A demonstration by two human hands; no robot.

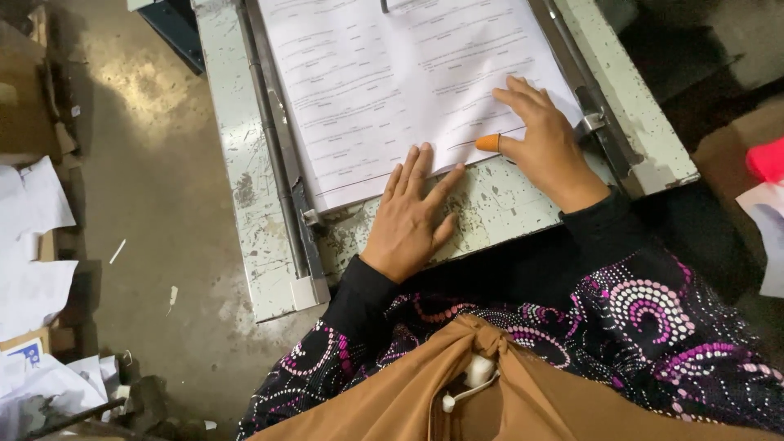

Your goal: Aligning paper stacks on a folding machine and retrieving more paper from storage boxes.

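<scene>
Chipped metal table (498, 214); both hands (412, 216) flat on printed sheets (392, 82), top cut off.

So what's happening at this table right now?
A person stands at a worn, paint-chipped metal table, both hands flat on a stack of printed sheets lying between two metal side rails. The left hand presses the stack's near edge. The right hand, with an orange rubber tip on the thumb, rests on the near right corner. Loose white paper lies on the floor to the left.

Both hands, left (412, 214) and right (543, 139), lie flat on the printed paper stack (392, 82) atop a worn metal table (490, 208).
</scene>
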